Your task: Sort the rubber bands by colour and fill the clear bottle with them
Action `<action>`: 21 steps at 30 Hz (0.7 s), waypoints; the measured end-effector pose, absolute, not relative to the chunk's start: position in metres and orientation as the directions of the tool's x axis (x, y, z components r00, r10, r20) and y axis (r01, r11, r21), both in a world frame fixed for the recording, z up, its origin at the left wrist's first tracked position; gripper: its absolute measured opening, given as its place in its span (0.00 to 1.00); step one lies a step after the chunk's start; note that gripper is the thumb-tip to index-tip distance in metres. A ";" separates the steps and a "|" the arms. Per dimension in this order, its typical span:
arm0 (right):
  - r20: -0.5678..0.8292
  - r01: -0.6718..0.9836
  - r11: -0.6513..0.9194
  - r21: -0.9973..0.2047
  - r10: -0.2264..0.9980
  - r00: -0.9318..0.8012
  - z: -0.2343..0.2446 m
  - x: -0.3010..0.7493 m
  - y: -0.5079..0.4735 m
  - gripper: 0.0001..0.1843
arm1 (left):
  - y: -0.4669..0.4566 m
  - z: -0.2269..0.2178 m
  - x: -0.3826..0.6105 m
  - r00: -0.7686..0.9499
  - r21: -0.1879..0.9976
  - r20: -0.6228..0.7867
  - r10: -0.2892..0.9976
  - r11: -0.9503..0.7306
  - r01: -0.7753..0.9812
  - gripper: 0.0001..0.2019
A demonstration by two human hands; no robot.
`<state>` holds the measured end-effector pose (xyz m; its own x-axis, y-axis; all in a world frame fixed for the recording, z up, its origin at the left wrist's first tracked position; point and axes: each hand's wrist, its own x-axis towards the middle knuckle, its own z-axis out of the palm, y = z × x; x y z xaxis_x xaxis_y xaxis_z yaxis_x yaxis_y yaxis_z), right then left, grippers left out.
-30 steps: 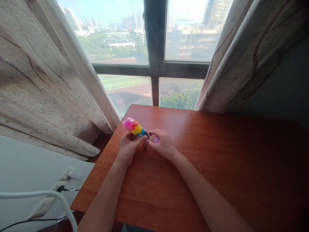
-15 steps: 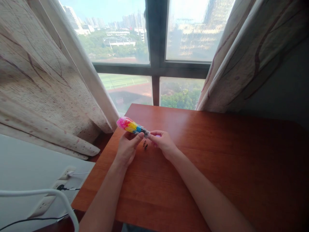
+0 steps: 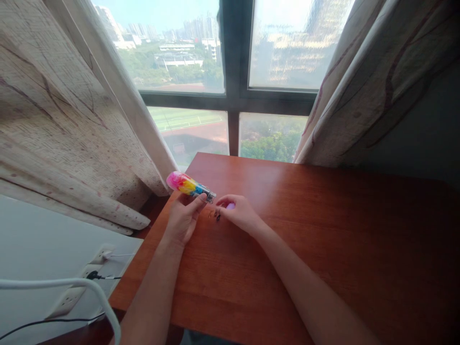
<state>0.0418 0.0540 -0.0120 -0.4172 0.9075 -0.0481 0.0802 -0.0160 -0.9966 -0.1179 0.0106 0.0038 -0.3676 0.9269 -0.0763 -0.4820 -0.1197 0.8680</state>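
Observation:
My left hand (image 3: 183, 215) is closed round a clear tube (image 3: 190, 186) packed with pink, yellow and blue bands, held tilted with its open end toward the right. Just beside it, my right hand (image 3: 239, 214) is curled over a small purple cap (image 3: 230, 206). Between the two hands, a couple of small dark bands (image 3: 214, 215) lie on the brown wooden table (image 3: 323, 249).
Patterned curtains hang at the left (image 3: 64, 124) and right (image 3: 362, 81) of a window (image 3: 230, 76) behind the table. A wall socket with plugs (image 3: 89, 275) and a white cable (image 3: 53, 285) are at the lower left, off the table's left edge.
The tube has moved left and away from my right hand. The small dark bands now lie uncovered on the table between the hands.

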 end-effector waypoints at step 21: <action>-0.001 -0.354 -0.487 -0.798 0.589 -0.808 0.002 0.028 0.040 0.28 | 0.010 -0.001 -0.100 -0.224 0.786 -0.193 0.955 0.013 -0.619 0.16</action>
<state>0.0277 0.0403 0.0017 -0.8084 0.5887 -0.0006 -0.3543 -0.4874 -0.7981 -0.1004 0.0104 -0.0009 -0.2245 0.9552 -0.1931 -0.6186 0.0134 0.7856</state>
